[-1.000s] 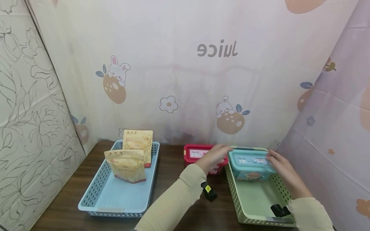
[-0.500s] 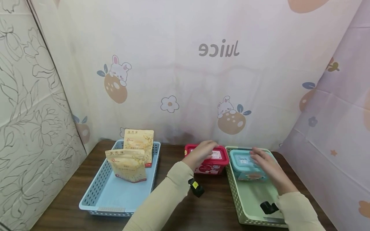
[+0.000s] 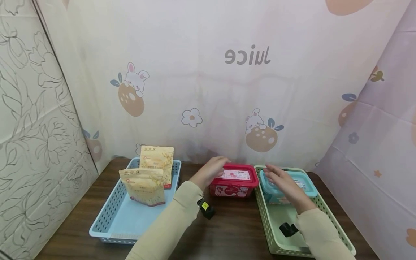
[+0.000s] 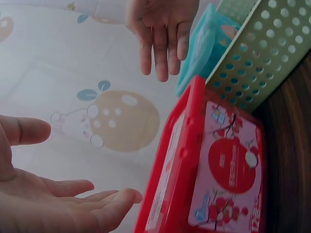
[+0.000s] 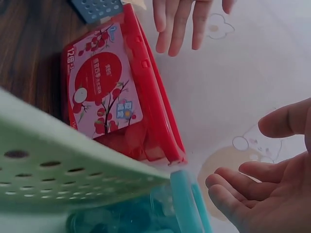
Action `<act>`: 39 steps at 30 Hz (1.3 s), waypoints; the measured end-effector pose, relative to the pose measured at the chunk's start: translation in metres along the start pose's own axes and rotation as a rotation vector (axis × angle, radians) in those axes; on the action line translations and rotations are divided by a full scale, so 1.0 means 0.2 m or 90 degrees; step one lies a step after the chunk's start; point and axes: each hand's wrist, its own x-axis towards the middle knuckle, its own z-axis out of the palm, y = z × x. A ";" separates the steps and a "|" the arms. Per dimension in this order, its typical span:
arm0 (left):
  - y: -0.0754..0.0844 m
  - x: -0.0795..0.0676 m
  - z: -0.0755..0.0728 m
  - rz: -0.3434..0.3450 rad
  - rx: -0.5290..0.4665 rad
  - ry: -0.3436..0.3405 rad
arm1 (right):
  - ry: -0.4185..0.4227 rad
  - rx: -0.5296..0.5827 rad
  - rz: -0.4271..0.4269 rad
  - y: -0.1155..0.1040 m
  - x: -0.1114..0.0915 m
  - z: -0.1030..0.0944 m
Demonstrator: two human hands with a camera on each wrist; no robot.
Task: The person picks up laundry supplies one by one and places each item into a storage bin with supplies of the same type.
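A red lidded plastic box [image 3: 234, 180] with a pink floral label stands on the table between two baskets. My left hand [image 3: 210, 172] hovers at its left end, fingers extended and holding nothing; the left wrist view shows a gap between that hand [image 4: 73, 204] and the box [image 4: 223, 165]. Over the left part of a teal lidded box [image 3: 307, 182] is my right hand [image 3: 286, 184], its fingers loosely extended and holding nothing. The teal box sits at the back of the green basket [image 3: 264, 220]. In the right wrist view the right hand [image 5: 272, 179] is apart from both boxes.
A light blue basket [image 3: 130, 227] on the left holds two yellow pouches, one in front [image 3: 143, 187] and one behind [image 3: 159, 159]. The brown wooden table [image 3: 230, 231] runs beneath everything. A printed curtain [image 3: 195, 90] hangs behind, with side curtains at both edges.
Both hands have moved left: the left hand from the red box's right end to its left end, the right hand from the teal box's right side to its left part. The boxes stay put.
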 end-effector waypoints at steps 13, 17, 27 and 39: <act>-0.01 0.00 -0.11 -0.012 -0.010 0.013 | -0.025 -0.003 -0.003 -0.04 0.06 0.03; -0.02 0.00 -0.13 -0.019 0.015 0.013 | -0.028 -0.030 0.000 -0.04 0.08 0.04; -0.06 -0.01 -0.18 -0.052 0.118 0.059 | -0.008 -0.157 -0.025 -0.05 0.13 0.08; -0.15 0.07 -0.19 -0.061 0.183 0.104 | 0.027 -0.362 -0.062 -0.08 0.22 0.15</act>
